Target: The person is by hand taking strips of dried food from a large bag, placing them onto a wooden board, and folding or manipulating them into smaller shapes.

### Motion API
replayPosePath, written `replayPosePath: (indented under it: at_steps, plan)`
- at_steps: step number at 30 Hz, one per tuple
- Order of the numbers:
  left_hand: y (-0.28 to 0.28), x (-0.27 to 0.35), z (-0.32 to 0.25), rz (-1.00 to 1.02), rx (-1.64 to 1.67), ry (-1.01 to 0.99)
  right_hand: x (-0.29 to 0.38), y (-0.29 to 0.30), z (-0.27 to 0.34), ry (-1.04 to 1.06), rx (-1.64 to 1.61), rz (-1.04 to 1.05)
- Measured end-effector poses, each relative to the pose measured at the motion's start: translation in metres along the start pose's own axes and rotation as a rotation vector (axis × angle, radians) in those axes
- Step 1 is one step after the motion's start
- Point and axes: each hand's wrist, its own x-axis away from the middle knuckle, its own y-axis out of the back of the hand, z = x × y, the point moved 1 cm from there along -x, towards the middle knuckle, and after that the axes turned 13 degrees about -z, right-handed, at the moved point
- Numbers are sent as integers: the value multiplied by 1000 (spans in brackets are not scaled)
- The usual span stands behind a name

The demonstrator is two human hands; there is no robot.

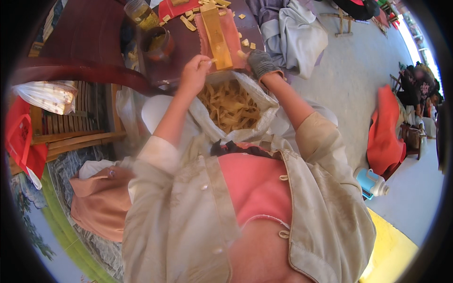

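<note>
A long wooden block (pixel 216 39) lies on a pink cloth (pixel 238 33) at the edge of a dark red table. Beside the block's near end, my bare left hand (pixel 198 69) pinches a small pale yellowish piece (pixel 213 61). To the right, my right hand (pixel 261 63), in a dark grey glove, is closed around a small pale piece (pixel 242 54) that sticks out toward the block. Just below both hands, a white woven sack (pixel 267 103) stands open between my legs, holding many thin tan strips (pixel 230 106). Several pale cut pieces (pixel 187 23) are scattered around the block.
A brown pot (pixel 169 44) and a clear jar (pixel 141 15) with yellowish contents stand left on the table (pixel 95 32). Grey cloth (pixel 299 37) hangs at its right side. A wooden bench (pixel 78 138) is at left, a light blue flask (pixel 368 182) at right. Another person (pixel 421 85) sits far right.
</note>
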Motion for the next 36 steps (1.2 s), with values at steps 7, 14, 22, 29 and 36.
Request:
replayPosePath:
  at_steps: [7, 14, 22, 29, 36]
  plan:
    - [11, 58, 5, 255, 236, 326, 58, -6, -62, -119, -186, -256]
    - [-18, 119, 44, 392, -434, -475, 54, -77, -125, -293, -479, -417]
    - [-3, 150, 68, 580, -899, -511, 85, -68, -19, -342, -702, -44]
    - [1, 159, 79, 500, -868, -441, 77, -128, 35, -191, -110, 280]
    - [10, 159, 77, 549, -855, -420, 77, -137, 14, 485, 34, 43]
